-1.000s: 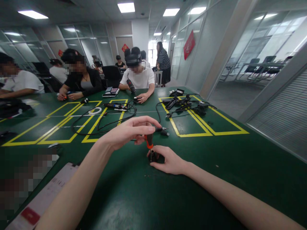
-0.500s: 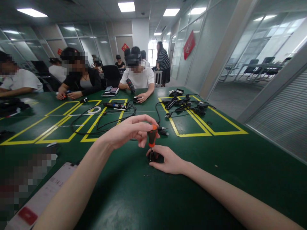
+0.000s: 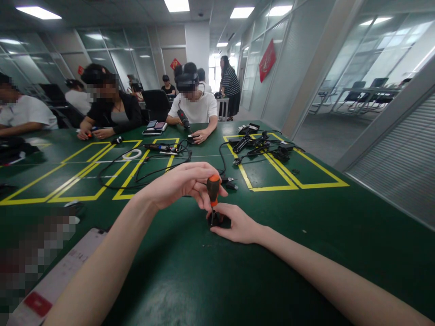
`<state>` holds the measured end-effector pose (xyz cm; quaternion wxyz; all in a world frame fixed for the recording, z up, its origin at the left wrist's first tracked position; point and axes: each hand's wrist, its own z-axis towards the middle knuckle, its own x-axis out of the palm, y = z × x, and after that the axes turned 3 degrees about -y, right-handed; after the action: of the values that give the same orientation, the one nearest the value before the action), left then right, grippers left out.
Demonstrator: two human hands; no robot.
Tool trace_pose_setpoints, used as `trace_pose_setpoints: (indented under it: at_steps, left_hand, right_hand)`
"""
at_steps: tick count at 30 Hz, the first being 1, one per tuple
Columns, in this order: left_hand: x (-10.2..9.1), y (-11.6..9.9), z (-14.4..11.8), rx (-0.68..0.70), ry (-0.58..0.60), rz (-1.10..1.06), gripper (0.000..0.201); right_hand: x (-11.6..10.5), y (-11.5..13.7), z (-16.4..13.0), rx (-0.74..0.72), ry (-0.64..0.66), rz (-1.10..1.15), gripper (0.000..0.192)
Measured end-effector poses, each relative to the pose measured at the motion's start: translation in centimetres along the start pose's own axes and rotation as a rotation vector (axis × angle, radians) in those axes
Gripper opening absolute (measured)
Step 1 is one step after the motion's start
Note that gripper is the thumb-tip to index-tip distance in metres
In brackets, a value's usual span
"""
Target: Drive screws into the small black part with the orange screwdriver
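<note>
My left hand (image 3: 190,181) is closed around the handle of a screwdriver (image 3: 213,188) with an orange and dark grey grip. The screwdriver stands nearly upright, its shaft pointing down at a small black part (image 3: 217,220) on the green table. My right hand (image 3: 236,222) grips that black part from the right, thumb in front and fingers behind. Its exact kind is too dark to make out, and the fingers hide some of it. The tip of the screwdriver meets the part or lies right beside it.
Black adapters and cables (image 3: 254,145) lie in a heap inside yellow tape frames (image 3: 302,184). An electric screwdriver (image 3: 161,148) and a white ring (image 3: 132,154) lie further left. A phone (image 3: 61,271) is at the near left. Across the table a person (image 3: 195,106) handles a power tool.
The fingers of my left hand have shifted round the screwdriver handle, curling closer to it. My right hand keeps its hold on the black part. The whole view has moved slightly.
</note>
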<state>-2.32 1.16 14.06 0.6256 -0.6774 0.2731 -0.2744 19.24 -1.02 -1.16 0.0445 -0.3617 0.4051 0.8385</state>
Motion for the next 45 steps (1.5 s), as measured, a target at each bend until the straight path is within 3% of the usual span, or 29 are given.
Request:
trace_pose_setpoints:
  at_steps: [5, 12, 16, 19, 30, 37, 45]
  left_hand:
    - [0.14, 0.07, -0.17, 0.019, -0.092, 0.027, 0.041]
    - [-0.18, -0.16, 0.00, -0.031, 0.008, 0.000, 0.044]
    - [-0.23, -0.08, 0.10, -0.031, -0.068, -0.028, 0.031]
    - [-0.17, -0.01, 0.07, -0.002, -0.103, -0.013, 0.034]
    - [-0.28, -0.11, 0.01, -0.004, -0.014, -0.005, 0.041]
    - [0.02, -0.15, -0.05, 0.009, -0.121, 0.041, 0.038]
    - [-0.09, -0.22, -0.06, -0.012, -0.072, 0.033, 0.041]
  right_hand:
    - [-0.10, 0.31, 0.07, 0.015, 0.013, 0.043, 0.023]
    - [-0.06, 0.14, 0.05, -0.010, -0.005, 0.020, 0.023]
    - [-0.06, 0.14, 0.06, -0.015, -0.008, 0.021, 0.023]
    - [-0.07, 0.24, 0.04, -0.004, 0.003, 0.037, 0.023]
    - [0.01, 0.01, 0.00, -0.001, 0.004, 0.054, 0.023]
    - [-0.10, 0.17, 0.04, -0.019, 0.001, 0.036, 0.023]
    - [-0.13, 0.16, 0.06, -0.010, 0.004, 0.057, 0.024]
